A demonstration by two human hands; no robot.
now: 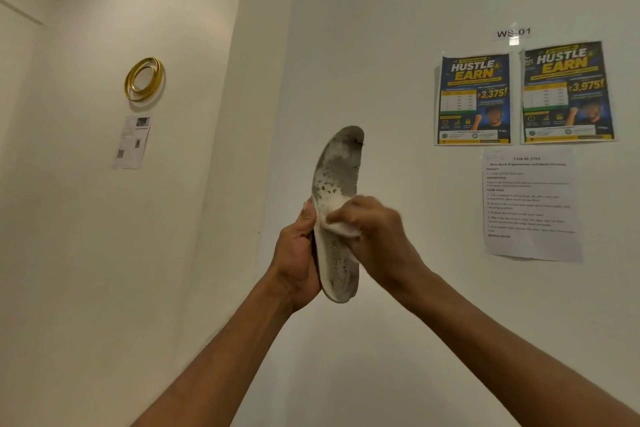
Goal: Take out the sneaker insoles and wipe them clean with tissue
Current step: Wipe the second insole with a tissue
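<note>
Left grip (298,253) clasps insole (337,180) upright; right grip (374,229) presses tissue (341,224) against it.

We see an evenly, softly lit scene, fairly bright, with a warm cast on the left wall (104,218) and a cooler white on the right. Shadows are faint. Glare washes out the tape over the small label (513,33). The right hand (374,229) is smeared by motion blur, and the printed sheet (531,204) reads soft. The wall corners bow from wide-angle distortion.
</note>
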